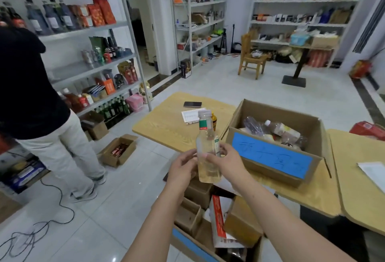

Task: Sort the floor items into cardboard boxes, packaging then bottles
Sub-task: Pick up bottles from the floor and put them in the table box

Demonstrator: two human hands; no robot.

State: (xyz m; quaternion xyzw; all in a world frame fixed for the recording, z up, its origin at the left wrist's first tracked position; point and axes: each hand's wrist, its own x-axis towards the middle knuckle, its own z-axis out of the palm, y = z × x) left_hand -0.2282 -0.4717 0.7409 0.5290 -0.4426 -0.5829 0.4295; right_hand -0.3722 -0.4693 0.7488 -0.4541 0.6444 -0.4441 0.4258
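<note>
Clear plastic bottle is upright, long axis vertical, cap on top, green-red neck band, pale yellowish liquid low down. Left grip and right grip both hold it mid-air, just beside the cardboard box on the tabletop.

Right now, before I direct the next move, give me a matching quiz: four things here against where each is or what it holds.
1 clear bottle
2 phone
3 blue-labelled box
4 lower box

A flat on the table
B held by left hand and right hand
C bottles inside
D cardboard packaging inside

Pairs: 1-B, 2-A, 3-C, 4-D
</note>
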